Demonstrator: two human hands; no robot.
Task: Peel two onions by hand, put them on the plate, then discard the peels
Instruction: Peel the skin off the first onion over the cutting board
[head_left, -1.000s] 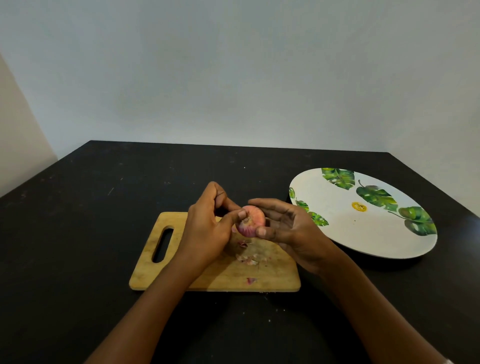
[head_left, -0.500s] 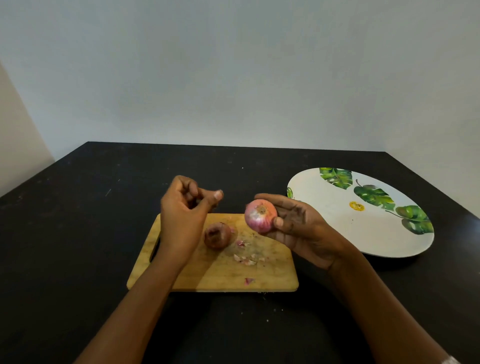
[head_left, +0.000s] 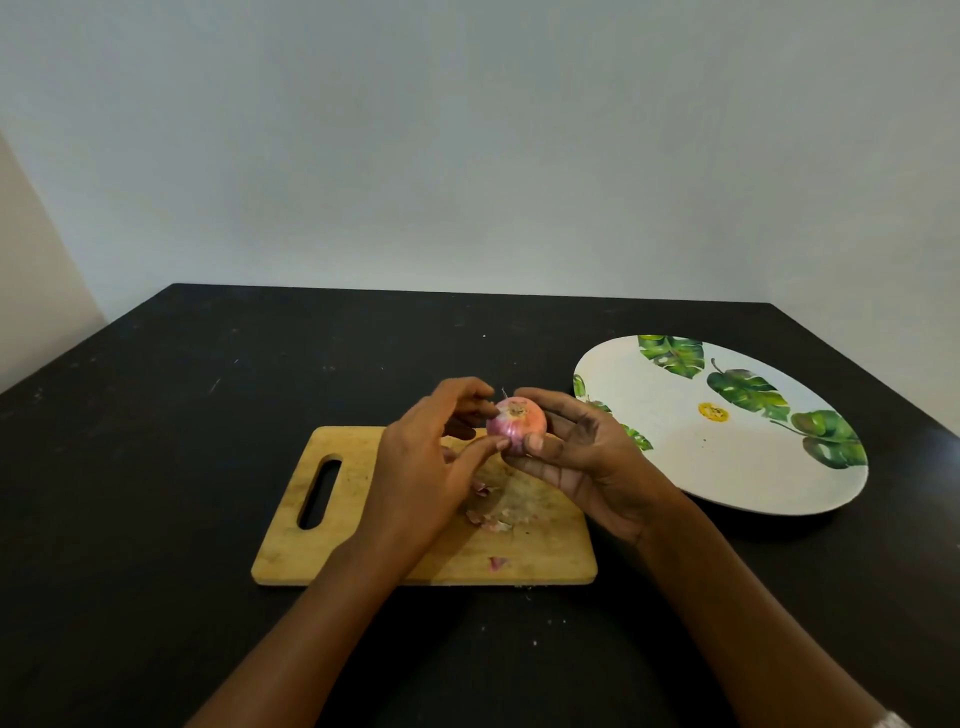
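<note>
**Onion in hand, over the board**

One pink onion (head_left: 517, 426), root end up, held above the far edge of the wooden cutting board (head_left: 291, 519). The right hand (head_left: 587, 462) cups it from 3 o'clock, fingers and thumb curled round it. The left hand (head_left: 421, 457) pinches its skin at 9 o'clock. Peel scraps (head_left: 488, 522) lie on the board, partly hidden by the left hand. Plate (head_left: 675, 457) — white, leaf prints, a yellow mark (head_left: 713, 412) too small to read — sits at 2 o'clock from the board on the black table (head_left: 156, 467).

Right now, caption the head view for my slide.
Right hand holds a red onion over the cutting board while left hand pinches its skin.
</note>
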